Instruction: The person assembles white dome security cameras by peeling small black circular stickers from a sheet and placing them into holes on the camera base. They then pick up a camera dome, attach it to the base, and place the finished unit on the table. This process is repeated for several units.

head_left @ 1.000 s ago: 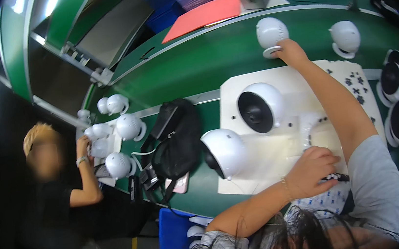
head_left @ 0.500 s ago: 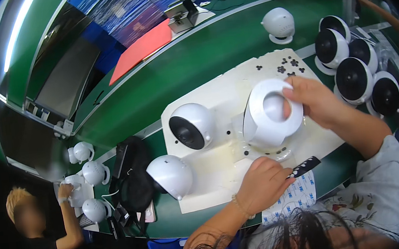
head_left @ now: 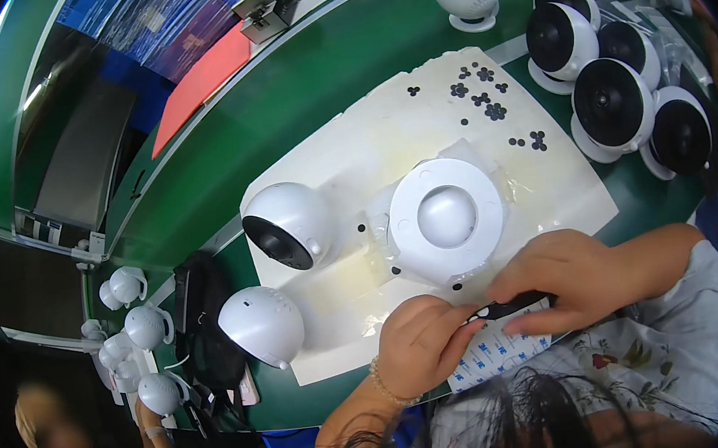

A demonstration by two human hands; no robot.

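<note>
Above the printed sheet (head_left: 494,357), I grip the black dotted strip (head_left: 517,304) with left hand (head_left: 425,340) and right hand (head_left: 571,278). Caution: a slack pinch could drop it; a forward bump could shift the upturned white housing (head_left: 447,216) beyond.

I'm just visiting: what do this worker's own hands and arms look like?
No gloves. The left hand wears a gold-coloured bracelet at its wrist; none shows on the right hand. The pale, loose right sleeve ends near the elbow.
</note>
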